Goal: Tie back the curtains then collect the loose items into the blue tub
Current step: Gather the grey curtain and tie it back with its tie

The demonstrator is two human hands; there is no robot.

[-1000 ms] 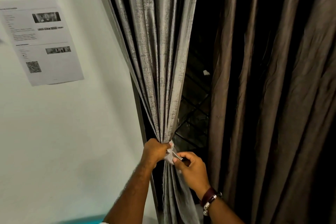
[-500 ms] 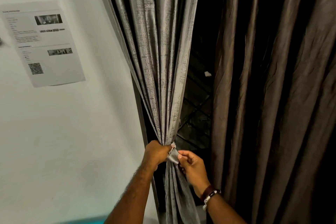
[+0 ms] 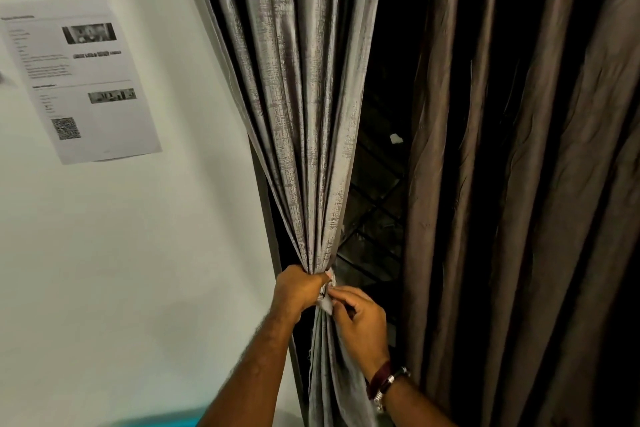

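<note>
A silver-grey curtain (image 3: 298,107) hangs gathered into a narrow bunch beside the window's left edge. My left hand (image 3: 299,288) is clenched around the bunch at its narrowest point. My right hand (image 3: 360,319) pinches a short grey tie-back strip (image 3: 327,302) that sits against the bunch just right of my left fist. How the strip wraps behind the bunch is hidden. A brown curtain (image 3: 512,201) hangs loose on the right. A sliver of something blue (image 3: 166,421) shows at the bottom edge; I cannot tell what it is.
A printed sheet with a QR code (image 3: 81,80) is stuck to the white wall (image 3: 138,253) on the left. Between the curtains is a dark window with a metal grille (image 3: 375,229). A watch (image 3: 384,386) sits on my right wrist.
My right hand has moved in closer to my left fist, and the tie-back strip now lies tight against the bunch. The view has shifted slightly downward.
</note>
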